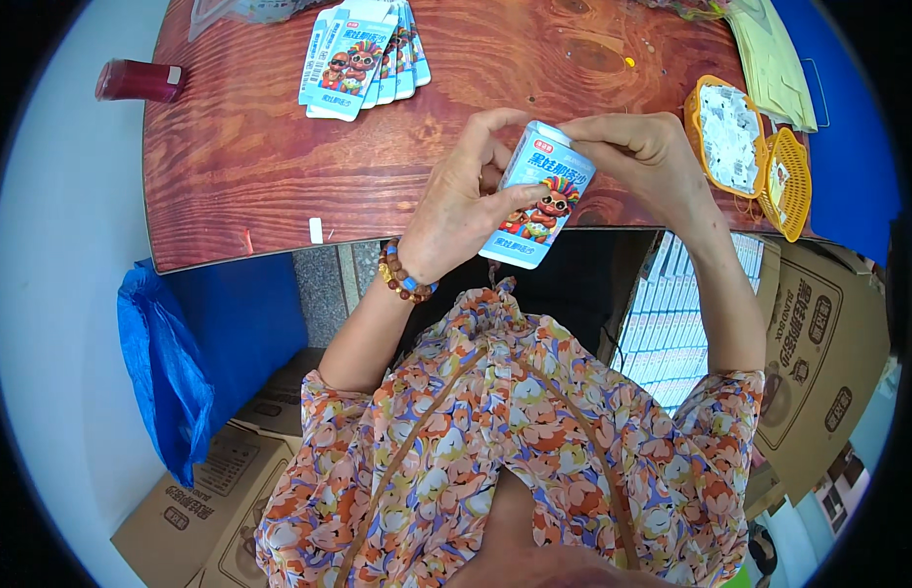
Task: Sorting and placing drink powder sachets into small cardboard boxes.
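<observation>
1. Left hand (456,211) grips the blue carton (536,196) by its side, steadying it above the worktop (280,147) edge.
2. Right hand (637,152) pinches the carton's top flap, fingers closed on it.
3. Flat cartons (363,54) lie fanned, basket (735,137) sits right.

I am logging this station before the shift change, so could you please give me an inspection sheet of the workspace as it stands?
Surface: wooden table, reddish-brown, bare in the middle.
Job's things: small light-blue carton held above the table's near edge; fanned stack of flat blue cartons at the far side.
Clutter: dark red bottle lying at the left edge; open yellow basket on the right.
Grippers: left hand grips the carton's side; right hand pinches its top.
Cables: nothing seen.
Surroundings: blue bag, cardboard boxes, a box of packed cartons under the table.
</observation>
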### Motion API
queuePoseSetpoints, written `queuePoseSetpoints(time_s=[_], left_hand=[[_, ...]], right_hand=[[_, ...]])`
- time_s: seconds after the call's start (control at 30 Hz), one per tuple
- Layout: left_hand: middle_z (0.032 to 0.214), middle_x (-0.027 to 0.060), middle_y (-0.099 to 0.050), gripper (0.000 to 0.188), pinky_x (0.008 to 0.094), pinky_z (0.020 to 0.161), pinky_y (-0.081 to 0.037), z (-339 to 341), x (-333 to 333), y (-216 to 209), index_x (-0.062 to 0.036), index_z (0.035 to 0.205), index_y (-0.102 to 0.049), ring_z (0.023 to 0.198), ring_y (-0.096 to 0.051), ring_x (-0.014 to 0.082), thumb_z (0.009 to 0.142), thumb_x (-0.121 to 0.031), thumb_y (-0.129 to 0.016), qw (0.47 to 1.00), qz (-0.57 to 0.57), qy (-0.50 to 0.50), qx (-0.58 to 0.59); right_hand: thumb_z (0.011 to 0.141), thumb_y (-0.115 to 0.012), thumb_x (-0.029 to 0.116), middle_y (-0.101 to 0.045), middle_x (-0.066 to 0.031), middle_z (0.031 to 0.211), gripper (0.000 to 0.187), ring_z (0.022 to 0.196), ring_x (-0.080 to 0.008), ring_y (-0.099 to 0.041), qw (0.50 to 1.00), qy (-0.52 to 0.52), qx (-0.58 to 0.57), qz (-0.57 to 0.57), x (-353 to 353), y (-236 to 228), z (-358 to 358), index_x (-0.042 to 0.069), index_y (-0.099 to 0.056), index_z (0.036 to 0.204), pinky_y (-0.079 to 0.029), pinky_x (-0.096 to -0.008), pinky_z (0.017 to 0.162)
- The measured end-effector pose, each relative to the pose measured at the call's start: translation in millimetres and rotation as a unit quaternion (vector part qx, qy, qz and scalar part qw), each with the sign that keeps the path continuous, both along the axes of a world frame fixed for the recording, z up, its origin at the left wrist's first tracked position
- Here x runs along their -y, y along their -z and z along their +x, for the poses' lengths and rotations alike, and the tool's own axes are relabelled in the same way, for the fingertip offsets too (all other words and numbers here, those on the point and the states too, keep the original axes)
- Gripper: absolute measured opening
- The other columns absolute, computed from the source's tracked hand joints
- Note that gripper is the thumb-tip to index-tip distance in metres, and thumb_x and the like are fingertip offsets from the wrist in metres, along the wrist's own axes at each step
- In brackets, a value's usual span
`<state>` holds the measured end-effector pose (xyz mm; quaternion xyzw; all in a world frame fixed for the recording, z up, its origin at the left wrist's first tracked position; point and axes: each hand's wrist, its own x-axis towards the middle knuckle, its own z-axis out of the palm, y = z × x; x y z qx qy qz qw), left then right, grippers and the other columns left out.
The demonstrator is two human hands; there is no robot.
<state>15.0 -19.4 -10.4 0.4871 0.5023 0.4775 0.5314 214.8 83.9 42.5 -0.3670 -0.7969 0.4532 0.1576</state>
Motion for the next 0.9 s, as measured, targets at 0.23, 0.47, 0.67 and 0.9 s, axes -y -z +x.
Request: queuePoseSetpoints(time_s=[0.23,0.47,0.67,0.9], left_hand=[[0.088,0.0093,-0.063,0.063,0.0318,0.07,-0.056,1.9,2.5,-2.5,-0.0067,0.139,-0.042,0.08,-0.068,0.0174,0.085,-0.008,-0.075,0.999,0.001,0.011,-0.048],[0.088,0.0099,-0.063,0.065,0.0307,0.07,-0.056,5.9,1.7,4.9,-0.006,0.141,-0.041,0.08,-0.068,0.0165,0.085,-0.005,-0.075,1.0,-0.002,-0.004,-0.03],[0.089,0.0084,-0.063,0.068,0.0303,0.07,-0.055,12.1,3.7,3.6,-0.0079,0.144,-0.041,0.08,-0.067,0.0153,0.085,-0.002,-0.073,0.999,-0.006,-0.032,-0.009],[0.095,0.0066,-0.064,0.065,0.0285,0.072,-0.055,24.9,4.8,14.5,-0.0088,0.144,-0.043,0.084,-0.066,0.0123,0.086,0.001,-0.07,0.999,0.014,-0.041,0.031]], right_hand=[[0.091,-0.068,0.006,-0.075,-0.0064,0.089,0.019,0.084,-0.0085,-0.069,0.999,-0.003,-0.017,-0.047,-1.9,0.9,3.3,-0.003,-0.073,0.107,-0.055,-0.0243,0.076],[0.091,-0.068,0.005,-0.074,-0.0087,0.094,0.019,0.086,-0.0107,-0.069,1.0,-0.008,0.001,0.015,5.4,5.6,5.6,-0.002,-0.072,0.107,-0.055,-0.0254,0.077],[0.089,-0.068,0.002,-0.071,-0.0132,0.108,0.023,0.098,-0.02,-0.07,0.991,-0.021,-0.013,0.129,21.3,4.7,6.7,-0.001,-0.07,0.112,-0.056,-0.0302,0.084],[0.085,-0.07,0.003,-0.069,-0.0149,0.118,0.035,0.106,-0.0314,-0.068,0.962,-0.023,-0.014,0.272,25.7,26.7,7.2,0.003,-0.067,0.12,-0.056,-0.0363,0.089]])
